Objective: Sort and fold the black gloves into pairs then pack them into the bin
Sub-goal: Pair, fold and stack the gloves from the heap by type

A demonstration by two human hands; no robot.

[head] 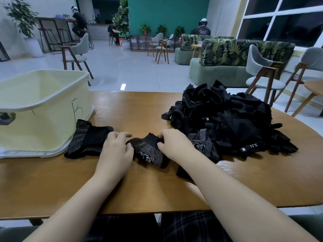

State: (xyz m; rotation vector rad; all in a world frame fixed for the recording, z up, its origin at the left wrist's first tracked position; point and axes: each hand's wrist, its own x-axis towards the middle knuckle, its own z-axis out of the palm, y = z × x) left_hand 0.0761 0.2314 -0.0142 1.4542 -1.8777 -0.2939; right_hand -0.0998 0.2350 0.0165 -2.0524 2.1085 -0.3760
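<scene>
I see the dotted black glove (148, 151) lying near the middle of the bench (139, 109), between my two hands. My right hand (172, 143) has its fingers (161, 137) curled narrow, pinching the plain black cuff at the glove's far end. My left hand (116, 151) sits at the glove's left edge with its fingers bent; its thumb touches the dotted fabric, though I cannot tell whether it truly grips.

Just left of my left hand lies a folded glove bundle (87, 139), dotted along its edges, resting on the bench against the near corner of the bin (43, 109). The bin is pale yellow, open-topped, with a handwritten letter on its side, and stands at the far left of the bench.

To the right, another dotted glove (204, 145) lies partly under my right wrist. Beyond it a big heap of black gloves (227, 119) covers the right side of the bench, some showing small white labels.

Past the bench are chairs (76, 53), a leaf-patterned sofa (236, 53) and potted plants (22, 16).
</scene>
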